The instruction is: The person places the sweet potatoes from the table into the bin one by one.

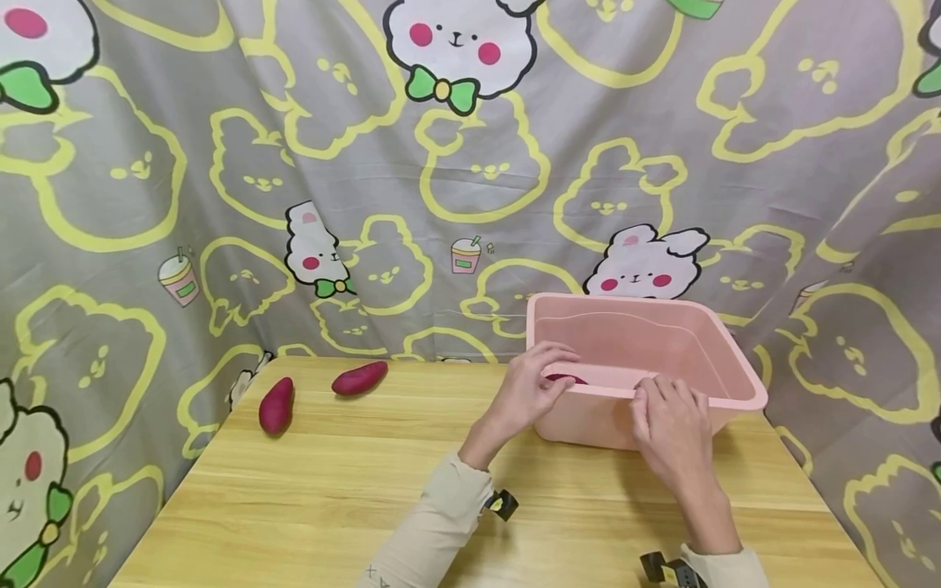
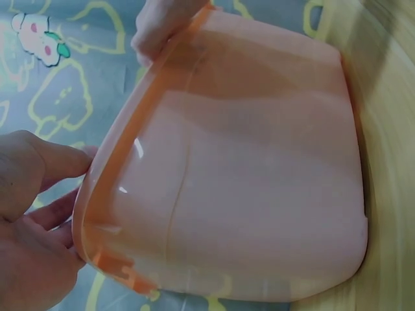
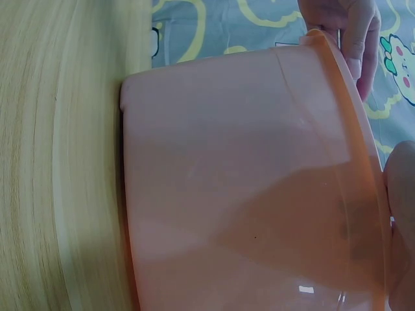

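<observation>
A pink plastic bin (image 1: 588,425) stands on the right of the table. My right hand (image 1: 672,420) grips its near rim, fingers curled over the edge; the right wrist view catches part of this hand (image 3: 403,207) at the rim. At the near left corner my left hand (image 1: 525,388) reaches over the rim with loosely bent fingers. In the left wrist view, this hand (image 2: 39,201) has its thumb and fingertips right at the rim. Inside the bin, a dark red sweet potato (image 1: 577,380) shows in part just past the left thumb; the near wall hides the rest.
Two more dark red sweet potatoes lie at the table's back left: one upright in view (image 1: 276,407), the other slanted (image 1: 359,379). The wooden table (image 1: 316,490) meets a patterned grey curtain (image 1: 412,188) along its back and sides.
</observation>
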The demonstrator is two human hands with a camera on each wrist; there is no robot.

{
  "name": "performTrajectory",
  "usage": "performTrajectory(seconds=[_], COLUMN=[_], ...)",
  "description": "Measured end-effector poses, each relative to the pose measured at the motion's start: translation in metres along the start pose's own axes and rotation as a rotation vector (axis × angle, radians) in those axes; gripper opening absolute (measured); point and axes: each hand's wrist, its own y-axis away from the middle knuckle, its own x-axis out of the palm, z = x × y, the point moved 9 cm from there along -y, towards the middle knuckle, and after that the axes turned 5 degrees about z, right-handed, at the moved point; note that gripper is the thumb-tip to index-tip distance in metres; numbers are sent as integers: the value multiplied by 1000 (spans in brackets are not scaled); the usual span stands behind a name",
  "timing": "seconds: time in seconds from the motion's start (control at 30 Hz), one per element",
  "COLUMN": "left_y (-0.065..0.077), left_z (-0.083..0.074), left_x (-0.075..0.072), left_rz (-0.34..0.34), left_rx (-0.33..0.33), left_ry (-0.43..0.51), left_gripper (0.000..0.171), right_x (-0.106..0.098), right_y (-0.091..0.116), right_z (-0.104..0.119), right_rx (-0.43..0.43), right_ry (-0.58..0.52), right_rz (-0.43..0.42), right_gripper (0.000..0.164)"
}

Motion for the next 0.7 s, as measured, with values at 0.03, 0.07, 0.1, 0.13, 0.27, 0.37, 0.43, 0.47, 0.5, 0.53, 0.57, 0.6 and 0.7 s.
performTrajectory(seconds=[0.03, 0.07, 0.1, 0.13, 0.27, 0.37, 0.43, 0.47, 0.5, 0.53, 0.57, 0.6, 0.7], left_y=[0, -1, -1, -1, 2, 6, 10, 13, 15, 17, 20, 23, 29], left_z=[-1, -1, -1, -1, 0, 2, 5, 6, 8, 9, 11, 13, 18], left_x=[0, 1, 1, 2, 0, -7, -13, -16, -20, -24, -28, -32, -44], left_rz=[2, 5, 10, 15, 19, -3, -27, -41, -54, -68, -82, -93, -129], left_rx=[8, 12, 17, 20, 23, 24, 27, 28, 28, 29, 29, 27, 28], left_ry=[-3, -1, 1, 2, -7, -3, 8, 16, 24, 31, 35, 32, 29], left_gripper=[26, 24, 23, 22, 21, 22, 22, 21, 20, 20, 19, 19, 20], right_x=[0, -1, -1, -1, 0, 2, 1, 1, 1, 1, 1, 2, 2], right_y=[0, 0, 0, 0, 0, 0, 0, 0, 0, 0, 0, 0, 0], right_z=[0, -1, -1, -2, -2, -2, -1, -1, -1, -1, -1, -1, -1], right_rx=[5, 10, 13, 15, 15, 11, 11, 10, 9, 8, 7, 4, -1], right_ry=[-2, -3, -4, -4, -6, -5, -8, -8, -8, -9, -11, -12, -9], right_rz=[2, 2, 3, 4, 16, 21, 16, 14, 12, 10, 9, 9, 11], right_gripper=[23, 23, 23, 23, 22, 21, 20, 20, 21, 21, 21, 21, 20])
